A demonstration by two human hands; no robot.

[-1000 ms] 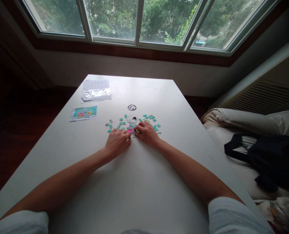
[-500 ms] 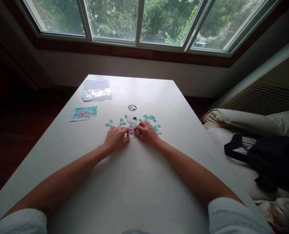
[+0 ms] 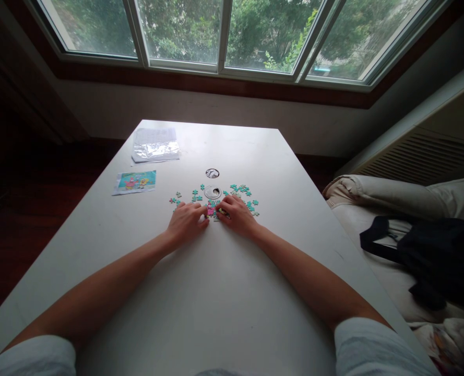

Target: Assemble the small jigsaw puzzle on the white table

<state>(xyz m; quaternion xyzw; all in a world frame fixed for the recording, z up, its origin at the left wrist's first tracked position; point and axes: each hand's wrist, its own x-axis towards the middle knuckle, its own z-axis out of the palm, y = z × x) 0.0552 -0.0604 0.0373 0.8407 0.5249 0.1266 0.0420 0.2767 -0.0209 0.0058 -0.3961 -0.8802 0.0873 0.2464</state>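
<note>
Several small teal jigsaw pieces (image 3: 241, 189) lie scattered on the white table (image 3: 224, 292). A joined cluster with pink and yellow pieces (image 3: 212, 211) sits between my hands. My left hand (image 3: 185, 222) rests knuckles up, fingers curled down, its fingertips at the cluster's left edge. My right hand (image 3: 236, 215) is curled too, fingertips pinching at the cluster's right side. What each fingertip grips is too small to name.
A colourful reference picture (image 3: 135, 181) lies at the left, a clear plastic bag over paper (image 3: 154, 145) beyond it. A round cable hole (image 3: 212, 173) and its loose cover (image 3: 212, 192) sit behind the pieces. A cushioned seat with a black bag (image 3: 431, 256) stands to the right.
My left hand slid slightly back and left, away from the pink pieces, then held still. My right hand has barely moved.
</note>
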